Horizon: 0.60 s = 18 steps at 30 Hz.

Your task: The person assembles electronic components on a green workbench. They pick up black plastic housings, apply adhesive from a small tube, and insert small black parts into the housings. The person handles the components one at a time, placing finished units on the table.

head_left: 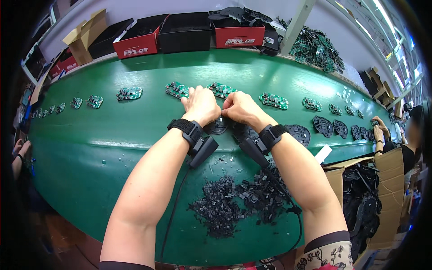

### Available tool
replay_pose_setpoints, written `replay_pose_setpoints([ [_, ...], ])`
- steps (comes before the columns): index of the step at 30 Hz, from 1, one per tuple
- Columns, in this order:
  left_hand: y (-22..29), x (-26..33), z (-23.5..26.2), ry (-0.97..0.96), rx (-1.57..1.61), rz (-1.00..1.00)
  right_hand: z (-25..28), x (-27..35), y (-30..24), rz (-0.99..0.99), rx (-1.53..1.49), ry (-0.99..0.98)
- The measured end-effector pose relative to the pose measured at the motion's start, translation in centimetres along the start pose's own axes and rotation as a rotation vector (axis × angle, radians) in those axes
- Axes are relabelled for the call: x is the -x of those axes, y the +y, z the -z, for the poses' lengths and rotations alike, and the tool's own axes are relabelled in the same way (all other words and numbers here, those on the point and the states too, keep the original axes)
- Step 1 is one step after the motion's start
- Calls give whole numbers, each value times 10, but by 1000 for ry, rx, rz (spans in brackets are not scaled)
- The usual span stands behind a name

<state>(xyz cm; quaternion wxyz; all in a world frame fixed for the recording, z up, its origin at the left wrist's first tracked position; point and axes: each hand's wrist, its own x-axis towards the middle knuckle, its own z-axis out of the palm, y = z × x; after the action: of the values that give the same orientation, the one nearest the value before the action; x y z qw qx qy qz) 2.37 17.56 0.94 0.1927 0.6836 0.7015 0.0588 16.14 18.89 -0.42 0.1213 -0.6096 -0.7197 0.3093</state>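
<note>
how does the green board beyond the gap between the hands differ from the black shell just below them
The board is green and crowded with small components, while the shell is black. The board lies farther from the person than the shell, which the left hand partly covers. Both show rounded edges.

A pale wall point(189, 5) spans the top of the frame, with a white post point(298, 24) slanting upper right. Beyond, tube lights point(384, 16) glow. A glossy green table point(90, 128) fills the centre; brownish floor point(67, 231) shows dimly lower left.
</note>
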Motion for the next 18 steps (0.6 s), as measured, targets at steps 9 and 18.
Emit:
replay_pose_setpoints([
  [9,1,-6,-6,-40,72,47,-4,2,0,33,135,68],
  [18,-28,14,18,155,322,-192,3,9,-16,16,304,-34],
])
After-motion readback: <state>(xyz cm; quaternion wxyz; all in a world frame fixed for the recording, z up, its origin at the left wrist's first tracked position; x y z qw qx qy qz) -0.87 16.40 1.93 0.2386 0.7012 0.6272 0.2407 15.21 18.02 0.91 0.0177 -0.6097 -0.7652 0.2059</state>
